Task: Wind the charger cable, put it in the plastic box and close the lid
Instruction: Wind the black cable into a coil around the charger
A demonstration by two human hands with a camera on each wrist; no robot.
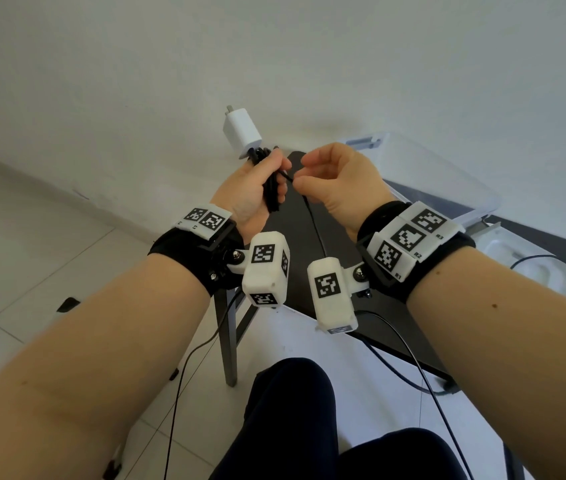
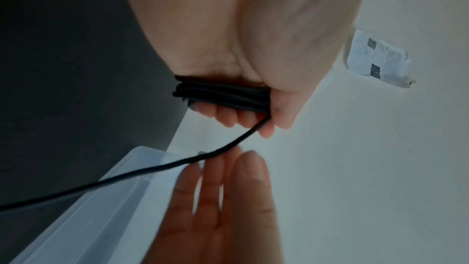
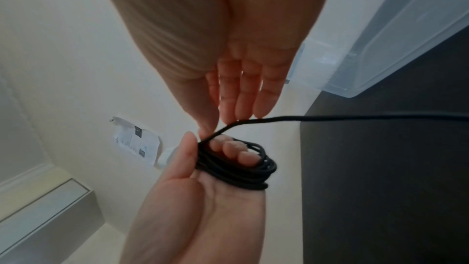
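- White wall behind, dark table below.
- Left hand grips coiled charger cable.
- Right hand pinches the loose strand beside the plastic box.

Cable coil held in left hand, above table's far-left corner; adapter above it. Right hand just beside, to the right. Box set at far-right edge; lid before box, near right edge.
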